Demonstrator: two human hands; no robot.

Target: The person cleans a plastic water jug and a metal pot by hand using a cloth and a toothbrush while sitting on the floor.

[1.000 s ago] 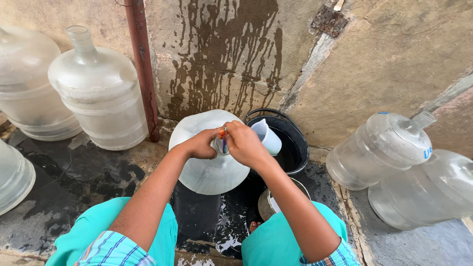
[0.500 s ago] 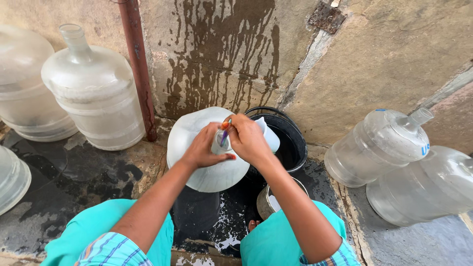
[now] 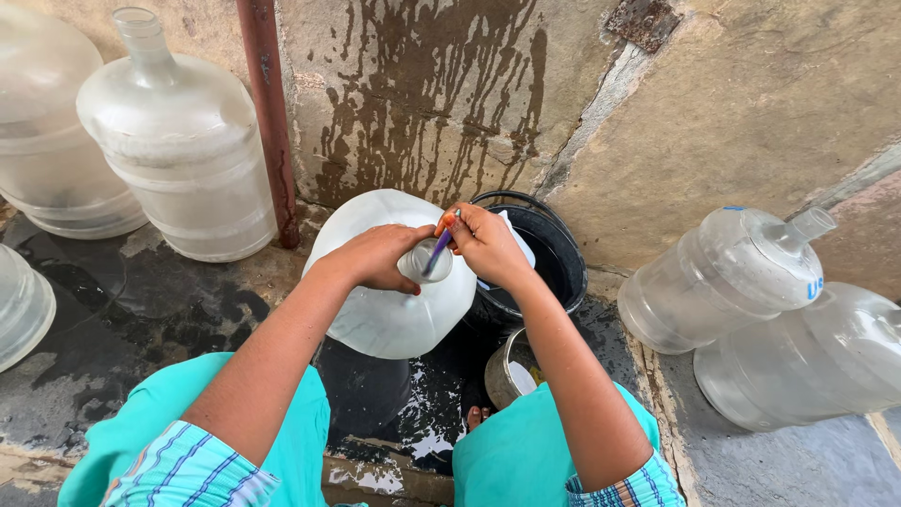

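Note:
A large clear water jug (image 3: 394, 300) stands upright on the wet floor between my knees. My left hand (image 3: 375, 255) is wrapped around its neck. My right hand (image 3: 483, 242) grips a thin brush (image 3: 439, 250) with an orange and purple handle, whose lower end goes down into the jug's mouth. Both hands meet right above the opening.
A black bucket (image 3: 554, 263) of water stands behind the jug, with a small metal pot (image 3: 511, 371) in front of it. Two upright jugs (image 3: 178, 150) stand at the back left by a rusty pipe (image 3: 269, 113). Two jugs (image 3: 727, 277) lie tilted at the right. A stained wall rises behind.
The view has drifted slightly. My right hand has shifted a little at the jug's mouth with the brush. My left hand keeps its hold on the neck.

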